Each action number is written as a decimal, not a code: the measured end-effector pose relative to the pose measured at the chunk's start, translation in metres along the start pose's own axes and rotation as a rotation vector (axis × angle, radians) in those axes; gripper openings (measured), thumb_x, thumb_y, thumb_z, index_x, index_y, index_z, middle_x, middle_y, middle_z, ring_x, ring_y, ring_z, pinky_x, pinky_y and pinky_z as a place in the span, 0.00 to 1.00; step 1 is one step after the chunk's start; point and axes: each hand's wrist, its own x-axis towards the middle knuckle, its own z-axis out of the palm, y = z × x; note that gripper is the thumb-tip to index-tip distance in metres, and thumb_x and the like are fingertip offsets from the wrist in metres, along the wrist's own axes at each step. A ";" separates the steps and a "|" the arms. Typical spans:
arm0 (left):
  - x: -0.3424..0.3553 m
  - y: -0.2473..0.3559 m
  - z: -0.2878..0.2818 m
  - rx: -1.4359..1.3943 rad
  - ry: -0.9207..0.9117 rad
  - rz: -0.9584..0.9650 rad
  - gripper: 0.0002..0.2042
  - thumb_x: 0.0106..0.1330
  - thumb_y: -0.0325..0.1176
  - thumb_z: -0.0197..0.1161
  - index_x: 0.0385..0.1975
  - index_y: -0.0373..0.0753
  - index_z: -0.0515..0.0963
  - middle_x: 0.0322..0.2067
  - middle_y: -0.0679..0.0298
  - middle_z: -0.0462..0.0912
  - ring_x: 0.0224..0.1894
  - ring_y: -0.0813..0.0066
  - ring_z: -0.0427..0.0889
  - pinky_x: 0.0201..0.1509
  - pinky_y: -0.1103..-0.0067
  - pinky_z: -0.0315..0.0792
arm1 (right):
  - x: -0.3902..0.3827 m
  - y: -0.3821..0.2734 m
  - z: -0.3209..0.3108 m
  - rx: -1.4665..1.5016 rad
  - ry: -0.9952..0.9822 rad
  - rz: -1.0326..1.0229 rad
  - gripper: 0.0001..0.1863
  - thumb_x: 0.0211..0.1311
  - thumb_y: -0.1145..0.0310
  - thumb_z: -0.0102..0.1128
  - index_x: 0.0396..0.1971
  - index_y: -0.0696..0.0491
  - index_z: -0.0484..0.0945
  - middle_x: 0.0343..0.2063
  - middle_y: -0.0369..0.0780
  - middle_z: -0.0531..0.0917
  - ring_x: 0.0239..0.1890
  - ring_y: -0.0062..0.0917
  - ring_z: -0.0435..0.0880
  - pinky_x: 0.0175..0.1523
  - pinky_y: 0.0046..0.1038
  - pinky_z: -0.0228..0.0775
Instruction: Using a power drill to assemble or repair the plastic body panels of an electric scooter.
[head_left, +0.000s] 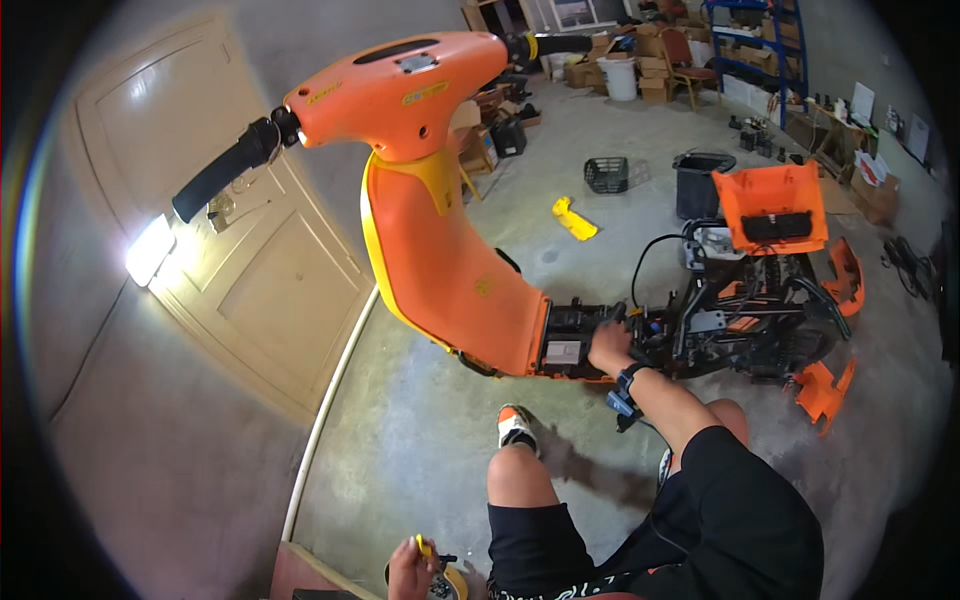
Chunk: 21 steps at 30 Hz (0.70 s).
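Observation:
An orange and yellow electric scooter (440, 270) stands before me with its middle section uncovered, showing black parts and wiring. My right hand (608, 347) reaches into that opened section (565, 350), its fingers closed at a dark object whose kind I cannot make out. At the lower edge, my left hand (408, 572) pinches a small yellow piece (424, 546). Beside that hand is a round yellow container (458, 582) with small dark bits in it, partly hidden by the hand.
Loose orange panels (826, 395) lie right of the scooter's exposed rear frame (770, 300). A blue and black tool (620, 404) sits below my right wrist. Beyond are a yellow part (574, 219), a black crate (606, 175) and a black bin (697, 185). A lit lamp (150, 250) glows by the door (240, 220).

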 end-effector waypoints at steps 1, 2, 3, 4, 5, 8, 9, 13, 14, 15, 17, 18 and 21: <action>0.041 0.024 0.015 -0.403 -0.257 -0.251 0.10 0.68 0.38 0.51 0.36 0.38 0.70 0.30 0.58 0.77 0.21 0.73 0.72 0.25 0.80 0.66 | -0.011 -0.005 -0.016 0.017 -0.033 -0.149 0.14 0.53 0.63 0.57 0.37 0.53 0.82 0.43 0.45 0.79 0.51 0.41 0.75 0.49 0.42 0.70; 0.049 0.037 0.038 -0.461 -0.301 -0.177 0.09 0.70 0.40 0.49 0.36 0.42 0.71 0.32 0.61 0.75 0.25 0.75 0.70 0.26 0.79 0.65 | -0.017 -0.016 -0.035 0.151 -0.169 -0.185 0.18 0.49 0.60 0.61 0.38 0.56 0.82 0.45 0.48 0.79 0.50 0.45 0.77 0.48 0.43 0.72; 0.068 0.050 0.063 -0.564 -0.413 -0.208 0.09 0.69 0.39 0.50 0.37 0.41 0.71 0.34 0.59 0.75 0.26 0.74 0.70 0.29 0.79 0.66 | -0.027 -0.026 -0.052 0.260 -0.224 -0.223 0.20 0.49 0.58 0.61 0.37 0.58 0.81 0.42 0.50 0.81 0.47 0.44 0.80 0.49 0.40 0.73; 0.085 0.063 0.088 -0.694 -0.489 -0.228 0.09 0.69 0.38 0.51 0.38 0.40 0.71 0.36 0.57 0.75 0.28 0.72 0.70 0.32 0.78 0.67 | -0.038 -0.035 -0.069 0.469 -0.297 -0.309 0.22 0.48 0.56 0.62 0.38 0.59 0.80 0.38 0.52 0.82 0.43 0.42 0.82 0.49 0.38 0.74; 0.099 0.070 0.116 -0.722 -0.509 -0.201 0.09 0.70 0.38 0.50 0.39 0.40 0.71 0.37 0.57 0.75 0.30 0.71 0.70 0.34 0.79 0.67 | -0.053 -0.044 -0.085 0.635 -0.272 -0.375 0.23 0.49 0.54 0.62 0.38 0.58 0.80 0.35 0.52 0.83 0.41 0.39 0.83 0.47 0.36 0.74; 0.149 0.086 0.207 -0.806 -0.621 -0.268 0.11 0.72 0.38 0.45 0.40 0.37 0.69 0.40 0.56 0.75 0.33 0.70 0.71 0.37 0.78 0.68 | -0.099 -0.054 -0.125 1.069 -0.210 -0.427 0.22 0.58 0.54 0.57 0.39 0.59 0.76 0.32 0.49 0.82 0.37 0.40 0.83 0.43 0.34 0.73; 0.162 0.086 0.235 -0.881 -0.643 -0.341 0.11 0.73 0.38 0.44 0.40 0.36 0.69 0.40 0.55 0.74 0.34 0.70 0.71 0.38 0.78 0.68 | -0.116 -0.049 -0.136 1.158 -0.172 -0.423 0.21 0.60 0.54 0.57 0.39 0.59 0.75 0.31 0.49 0.82 0.37 0.39 0.82 0.43 0.34 0.73; 0.187 0.061 0.320 -0.879 -0.634 -0.525 0.15 0.74 0.39 0.37 0.45 0.32 0.64 0.40 0.54 0.73 0.40 0.62 0.73 0.47 0.68 0.71 | -0.154 -0.018 -0.162 0.924 -0.065 -0.501 0.19 0.61 0.57 0.55 0.41 0.59 0.68 0.28 0.47 0.81 0.33 0.42 0.81 0.37 0.40 0.72; 0.190 0.052 0.333 -0.859 -0.624 -0.567 0.15 0.74 0.38 0.35 0.45 0.32 0.63 0.41 0.52 0.73 0.41 0.59 0.74 0.52 0.64 0.69 | -0.156 -0.011 -0.163 0.877 -0.057 -0.488 0.19 0.61 0.57 0.55 0.42 0.58 0.68 0.28 0.47 0.81 0.33 0.43 0.81 0.36 0.41 0.72; 0.190 0.042 0.343 -0.775 -0.605 -0.558 0.16 0.74 0.39 0.36 0.45 0.32 0.65 0.40 0.53 0.75 0.41 0.61 0.76 0.49 0.68 0.72 | -0.156 -0.005 -0.164 0.839 -0.070 -0.478 0.20 0.60 0.58 0.55 0.43 0.58 0.67 0.28 0.48 0.81 0.33 0.44 0.81 0.36 0.41 0.72; 0.195 0.029 0.349 -0.758 -0.747 -0.652 0.17 0.74 0.40 0.37 0.44 0.32 0.67 0.39 0.56 0.76 0.40 0.64 0.77 0.45 0.72 0.74 | -0.149 0.005 -0.162 0.710 -0.067 -0.458 0.20 0.60 0.58 0.57 0.43 0.58 0.67 0.29 0.48 0.81 0.33 0.44 0.81 0.36 0.41 0.72; 0.195 0.023 0.351 -0.790 -0.822 -0.668 0.17 0.74 0.40 0.37 0.44 0.32 0.67 0.39 0.56 0.76 0.40 0.64 0.77 0.45 0.72 0.74 | -0.146 0.009 -0.160 0.588 -0.105 -0.440 0.21 0.59 0.58 0.59 0.43 0.58 0.66 0.29 0.48 0.81 0.34 0.45 0.81 0.36 0.41 0.72; 0.187 0.011 0.351 -0.745 -0.693 -0.597 0.17 0.74 0.41 0.38 0.43 0.34 0.69 0.38 0.58 0.78 0.38 0.68 0.78 0.40 0.76 0.75 | -0.138 0.016 -0.151 0.592 -0.141 -0.475 0.22 0.59 0.56 0.60 0.43 0.58 0.66 0.28 0.48 0.82 0.34 0.44 0.81 0.37 0.42 0.72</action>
